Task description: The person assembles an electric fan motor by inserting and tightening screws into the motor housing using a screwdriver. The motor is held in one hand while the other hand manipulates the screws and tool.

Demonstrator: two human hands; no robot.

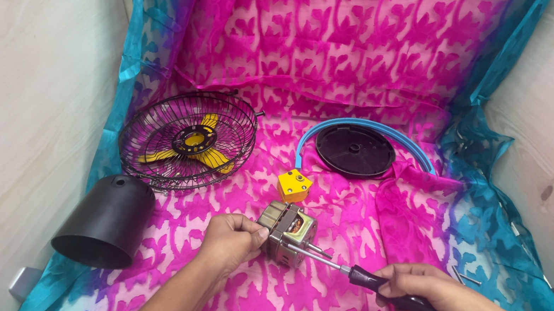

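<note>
Left hand (230,238) clamped the motor (290,230) on the pink cloth (346,65); right hand (439,305) gripped the screwdriver (374,281), tip at the motor. Best kept square, motor steady. Yellow block (294,185), fan cage (186,140), black cover (104,220) behind.

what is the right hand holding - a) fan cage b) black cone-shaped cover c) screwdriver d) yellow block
c: the right hand grips the dark handle of a screwdriver, its shaft reaching to the small motor that the left hand steadies.
</note>
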